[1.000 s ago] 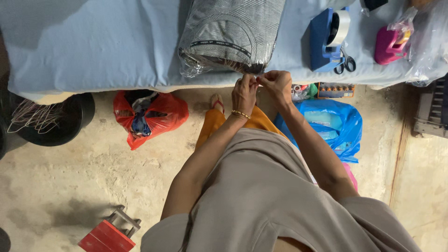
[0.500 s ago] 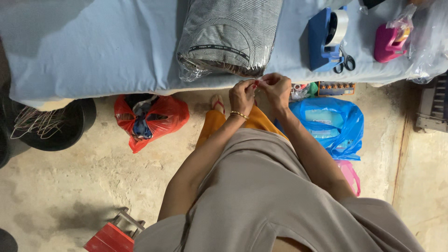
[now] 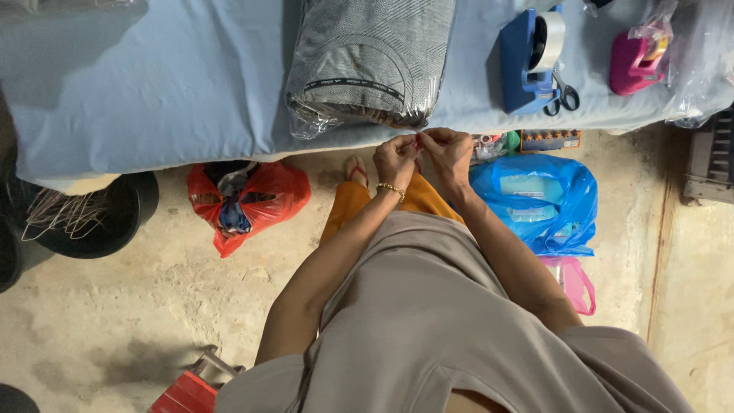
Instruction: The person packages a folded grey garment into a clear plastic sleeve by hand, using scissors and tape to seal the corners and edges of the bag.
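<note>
**Fingertips meet below the wrapped garment**

A black bucket [image 3: 115,218] sits far left on the floor, a red plastic bag [image 3: 248,200] right of it. The left hand [image 3: 395,159] and right hand [image 3: 449,151] pinch together, fingertips touching, at the table's near edge; what they pinch is too small to tell. Just beyond lies the grey garment in clear wrap [image 3: 367,57]. Rightward stand a blue tape dispenser [image 3: 527,57] and a blue bag [image 3: 543,200].
</note>
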